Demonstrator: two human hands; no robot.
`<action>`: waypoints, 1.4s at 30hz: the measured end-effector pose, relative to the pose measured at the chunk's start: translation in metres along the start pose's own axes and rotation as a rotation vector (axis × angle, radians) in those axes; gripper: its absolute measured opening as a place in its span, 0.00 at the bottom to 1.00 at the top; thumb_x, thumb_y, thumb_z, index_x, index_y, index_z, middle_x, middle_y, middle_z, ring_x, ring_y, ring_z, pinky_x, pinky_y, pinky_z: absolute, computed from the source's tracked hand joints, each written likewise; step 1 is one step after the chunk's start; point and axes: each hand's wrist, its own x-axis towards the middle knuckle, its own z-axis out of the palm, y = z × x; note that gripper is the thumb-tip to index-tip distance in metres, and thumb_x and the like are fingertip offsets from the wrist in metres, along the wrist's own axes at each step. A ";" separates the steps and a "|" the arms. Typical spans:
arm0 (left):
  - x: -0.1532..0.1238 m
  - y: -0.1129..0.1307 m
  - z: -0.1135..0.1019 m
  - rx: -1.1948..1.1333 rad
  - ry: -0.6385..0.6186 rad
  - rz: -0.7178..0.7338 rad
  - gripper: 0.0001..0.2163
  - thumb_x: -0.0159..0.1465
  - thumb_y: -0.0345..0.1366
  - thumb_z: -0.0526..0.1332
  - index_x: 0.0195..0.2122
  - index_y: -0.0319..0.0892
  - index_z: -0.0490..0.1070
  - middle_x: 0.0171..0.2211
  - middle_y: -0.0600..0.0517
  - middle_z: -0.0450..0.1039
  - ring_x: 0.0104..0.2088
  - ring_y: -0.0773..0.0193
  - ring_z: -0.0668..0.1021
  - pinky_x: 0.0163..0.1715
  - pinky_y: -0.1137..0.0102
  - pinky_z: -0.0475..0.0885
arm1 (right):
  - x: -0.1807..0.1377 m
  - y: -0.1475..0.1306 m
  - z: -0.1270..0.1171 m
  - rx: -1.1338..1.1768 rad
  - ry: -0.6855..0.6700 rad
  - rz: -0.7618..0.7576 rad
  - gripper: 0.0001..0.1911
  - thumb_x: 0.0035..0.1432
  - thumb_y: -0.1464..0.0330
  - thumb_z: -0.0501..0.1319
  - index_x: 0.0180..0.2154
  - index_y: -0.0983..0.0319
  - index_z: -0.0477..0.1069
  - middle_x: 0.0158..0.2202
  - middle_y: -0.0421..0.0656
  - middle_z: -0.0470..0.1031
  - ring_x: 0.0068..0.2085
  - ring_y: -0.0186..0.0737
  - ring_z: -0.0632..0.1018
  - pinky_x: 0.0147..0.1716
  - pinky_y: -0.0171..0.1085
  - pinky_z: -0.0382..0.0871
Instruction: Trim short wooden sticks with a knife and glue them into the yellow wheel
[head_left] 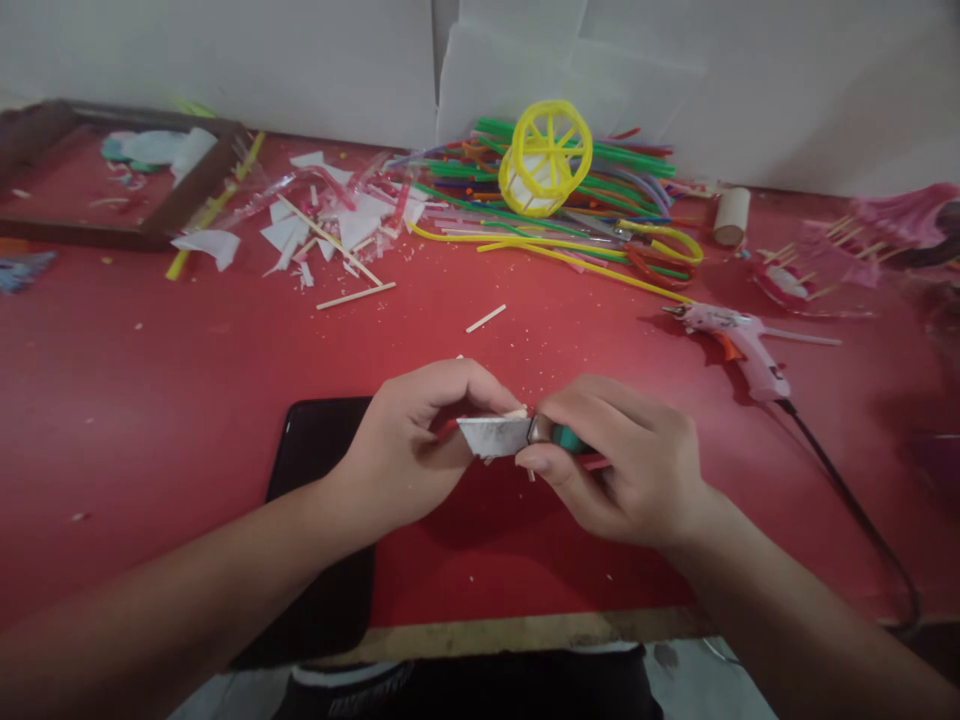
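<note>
My right hand point(626, 460) is closed around a knife with a teal handle point(568, 440) and a wide grey blade point(495, 435) that points left. My left hand point(412, 445) is closed in a pinch on a small pale stick point(517, 411), held against the blade's upper edge. Both hands hover just above the red table point(150, 380), near its front edge. A black phone point(319, 450) lies flat under my left wrist.
A yellow straw wheel point(545, 158) sits on a pile of coloured straws point(600, 200) at the back. A pink glue gun point(739, 345) with its cord lies to the right. Paper scraps and wooden sticks point(337, 235) are scattered back left, beside a brown frame point(112, 170).
</note>
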 end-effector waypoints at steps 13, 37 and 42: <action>-0.002 0.006 -0.002 0.007 -0.016 0.025 0.11 0.56 0.17 0.59 0.31 0.41 0.71 0.27 0.55 0.76 0.27 0.72 0.76 0.26 0.79 0.71 | 0.002 0.005 -0.005 -0.010 0.000 0.034 0.14 0.63 0.60 0.58 0.30 0.63 0.71 0.23 0.40 0.71 0.25 0.32 0.70 0.24 0.34 0.60; -0.002 0.003 0.001 0.061 0.019 -0.067 0.11 0.56 0.18 0.59 0.33 0.41 0.74 0.28 0.56 0.77 0.26 0.71 0.76 0.26 0.77 0.69 | 0.002 -0.001 0.004 0.008 0.025 0.000 0.11 0.63 0.62 0.58 0.33 0.63 0.70 0.25 0.41 0.71 0.25 0.32 0.69 0.24 0.32 0.62; -0.003 0.003 0.000 0.076 0.022 -0.065 0.11 0.56 0.19 0.59 0.33 0.41 0.74 0.28 0.55 0.77 0.26 0.70 0.75 0.25 0.77 0.69 | 0.003 -0.001 0.003 -0.002 0.024 0.002 0.13 0.64 0.61 0.56 0.32 0.63 0.70 0.24 0.41 0.71 0.25 0.32 0.69 0.24 0.32 0.62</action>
